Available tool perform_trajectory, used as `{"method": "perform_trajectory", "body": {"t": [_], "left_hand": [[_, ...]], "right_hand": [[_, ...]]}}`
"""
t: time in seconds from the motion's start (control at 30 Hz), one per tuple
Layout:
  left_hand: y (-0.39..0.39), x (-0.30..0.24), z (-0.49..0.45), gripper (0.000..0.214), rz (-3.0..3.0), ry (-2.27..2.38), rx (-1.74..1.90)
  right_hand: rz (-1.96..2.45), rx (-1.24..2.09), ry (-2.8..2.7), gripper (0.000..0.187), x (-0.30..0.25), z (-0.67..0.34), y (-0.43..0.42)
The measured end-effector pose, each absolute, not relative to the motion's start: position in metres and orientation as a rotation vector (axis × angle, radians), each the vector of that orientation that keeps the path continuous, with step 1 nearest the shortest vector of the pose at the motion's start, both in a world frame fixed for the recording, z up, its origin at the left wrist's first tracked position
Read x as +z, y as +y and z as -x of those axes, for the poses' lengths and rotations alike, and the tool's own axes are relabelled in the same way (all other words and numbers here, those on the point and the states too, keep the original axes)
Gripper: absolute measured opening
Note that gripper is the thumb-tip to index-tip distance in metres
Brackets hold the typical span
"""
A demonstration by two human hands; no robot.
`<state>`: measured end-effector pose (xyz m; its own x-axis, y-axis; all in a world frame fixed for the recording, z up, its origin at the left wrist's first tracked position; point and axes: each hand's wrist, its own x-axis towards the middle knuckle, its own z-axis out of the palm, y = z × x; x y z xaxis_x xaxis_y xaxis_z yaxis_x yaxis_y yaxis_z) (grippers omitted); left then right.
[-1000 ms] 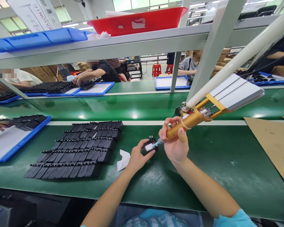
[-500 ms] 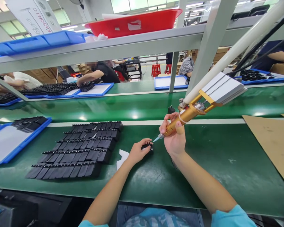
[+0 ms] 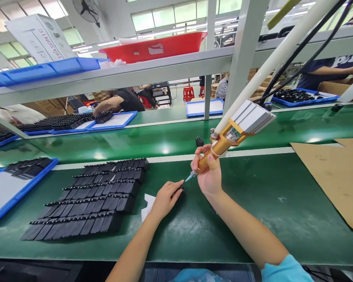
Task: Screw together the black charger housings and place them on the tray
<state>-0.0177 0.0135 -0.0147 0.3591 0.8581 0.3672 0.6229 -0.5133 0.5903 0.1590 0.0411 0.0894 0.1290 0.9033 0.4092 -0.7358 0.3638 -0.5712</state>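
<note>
My left hand (image 3: 164, 198) rests low on the green table, fingers closed over a small black part (image 3: 180, 189) that is mostly hidden beneath them. My right hand (image 3: 207, 173) grips a gold glue dispenser (image 3: 216, 150) with a bluish needle tip (image 3: 190, 176) pointing down-left, just above and right of the black part. A white tube (image 3: 270, 64) and black cables run up from the dispenser to the upper right. Rows of black parts (image 3: 94, 197) lie in a block left of my left hand. A white scrap (image 3: 147, 206) lies beside my left wrist.
A blue tray (image 3: 20, 190) with black parts sits at far left. Brown cardboard (image 3: 335, 176) covers the table at right. A green conveyor (image 3: 135, 137) runs behind, a small black part (image 3: 199, 141) standing on it. Shelf above holds a red bin (image 3: 155, 47) and blue trays. Other people work beyond.
My left hand lowered the black part from in front of the needle down to the table. The dispenser tip drew apart from the part. The camera view tilted up slightly.
</note>
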Motion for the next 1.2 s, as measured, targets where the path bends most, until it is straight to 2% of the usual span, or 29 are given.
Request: {"method": "perform_trajectory", "body": {"t": [0.13, 0.23, 0.43, 0.5, 0.63, 0.77, 0.9, 1.0, 1.2], "left_hand": [[0.014, -0.022, 0.012, 0.020, -2.186, 1.351, 1.016], [0.013, -0.024, 0.006, 0.021, -2.302, 1.415, 0.972], [0.006, -0.021, -0.005, 0.033, -2.561, 1.696, 0.447], [0.005, -0.020, -0.007, 0.033, -2.566, 1.710, 0.381], [0.008, -0.021, -0.005, 0.028, -2.344, 1.586, 0.623], [0.015, -0.014, 0.006, 0.036, -1.424, 1.353, 1.065], [0.015, 0.002, 0.016, 0.049, -0.745, 0.959, 1.193], [0.013, 0.008, 0.019, 0.047, -0.679, 0.860, 1.235], [0.005, 0.014, 0.025, 0.046, -0.912, 0.889, 1.285]], "right_hand": [[0.281, 1.209, -0.799, 0.027, 0.089, -0.160, 0.042], [0.308, 1.200, -0.798, 0.030, 0.090, -0.160, 0.042], [0.312, 1.190, -0.791, 0.028, 0.090, -0.161, 0.043], [0.317, 1.185, -0.792, 0.028, 0.090, -0.162, 0.043], [0.341, 1.174, -0.797, 0.029, 0.091, -0.162, 0.044], [0.364, 1.142, -0.794, 0.029, 0.091, -0.162, 0.045], [0.368, 1.083, -0.784, 0.024, 0.090, -0.162, 0.045], [0.370, 1.051, -0.759, 0.025, 0.088, -0.163, 0.047], [0.399, 1.038, -0.758, 0.027, 0.086, -0.166, 0.050]]}}
